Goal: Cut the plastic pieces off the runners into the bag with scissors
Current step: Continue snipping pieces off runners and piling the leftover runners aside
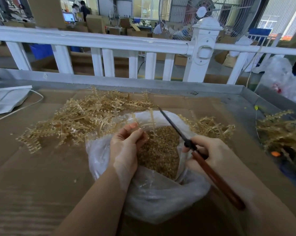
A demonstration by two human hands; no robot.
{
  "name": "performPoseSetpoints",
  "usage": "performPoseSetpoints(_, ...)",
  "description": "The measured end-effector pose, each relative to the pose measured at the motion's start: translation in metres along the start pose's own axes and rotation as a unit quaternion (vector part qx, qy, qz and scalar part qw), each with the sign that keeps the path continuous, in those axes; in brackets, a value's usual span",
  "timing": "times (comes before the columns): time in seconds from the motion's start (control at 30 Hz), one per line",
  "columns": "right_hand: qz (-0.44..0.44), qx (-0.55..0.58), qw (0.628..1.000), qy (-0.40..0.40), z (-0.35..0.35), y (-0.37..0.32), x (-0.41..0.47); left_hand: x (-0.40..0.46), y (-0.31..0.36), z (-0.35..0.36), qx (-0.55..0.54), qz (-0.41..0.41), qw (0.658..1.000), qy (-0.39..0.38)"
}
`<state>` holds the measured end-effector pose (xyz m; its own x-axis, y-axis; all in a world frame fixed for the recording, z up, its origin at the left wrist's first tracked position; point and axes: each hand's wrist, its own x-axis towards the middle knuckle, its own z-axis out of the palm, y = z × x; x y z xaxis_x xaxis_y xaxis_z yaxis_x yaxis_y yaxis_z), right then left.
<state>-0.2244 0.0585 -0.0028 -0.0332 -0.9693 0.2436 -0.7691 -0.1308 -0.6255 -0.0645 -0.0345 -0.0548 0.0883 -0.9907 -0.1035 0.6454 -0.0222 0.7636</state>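
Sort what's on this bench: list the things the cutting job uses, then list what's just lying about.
In use:
- scissors, gripped by the right hand
- runner, held by the left hand over the bag
- clear plastic bag holding cut pieces
- pile of uncut runners

Lying about:
- white cord
- folded white sheet
- yellow-headed pin-like item

A heap of runners point(86, 120) is crowding the table point(24, 167) left of and behind the bag point(154, 193), with a second pile point(280, 132) sitting at the right. Bare cardboard is lying open at the near left. The scissors point(195, 150) are slanting across the bag's mouth, and a white railing point(109, 43) is closing off the far edge.
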Motion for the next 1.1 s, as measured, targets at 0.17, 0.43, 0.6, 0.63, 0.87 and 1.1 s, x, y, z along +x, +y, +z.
performPoseSetpoints(0.17, 0.030, 0.106, 0.993, 0.034, 0.005, 0.004, 0.009, -0.003, -0.001, -0.001, 0.026, 0.017, 0.998, -0.055)
performPoseSetpoints(0.43, 0.057, 0.150, 0.981, 0.113, 0.034, -0.009, 0.034, -0.006, 0.000, -0.003, 0.046, -0.020, 0.989, -0.137)
performPoseSetpoints(0.6, 0.080, 0.195, 0.973, 0.093, 0.032, -0.012, 0.043, -0.006, 0.000, -0.006, 0.066, -0.038, 0.981, -0.178)
performPoseSetpoints(0.63, 0.080, 0.200, 0.972, 0.096, 0.033, -0.012, 0.042, -0.006, -0.001, -0.006, 0.064, -0.037, 0.982, -0.172)
performPoseSetpoints(0.87, 0.079, 0.260, 0.955, 0.115, 0.028, -0.014, 0.040, -0.013, 0.003, -0.003, 0.229, 0.125, 0.954, -0.145)
performPoseSetpoints(1.1, 0.090, 0.336, 0.932, 0.100, 0.023, -0.018, 0.042, -0.017, 0.015, 0.009, 0.107, 0.102, 0.978, -0.148)
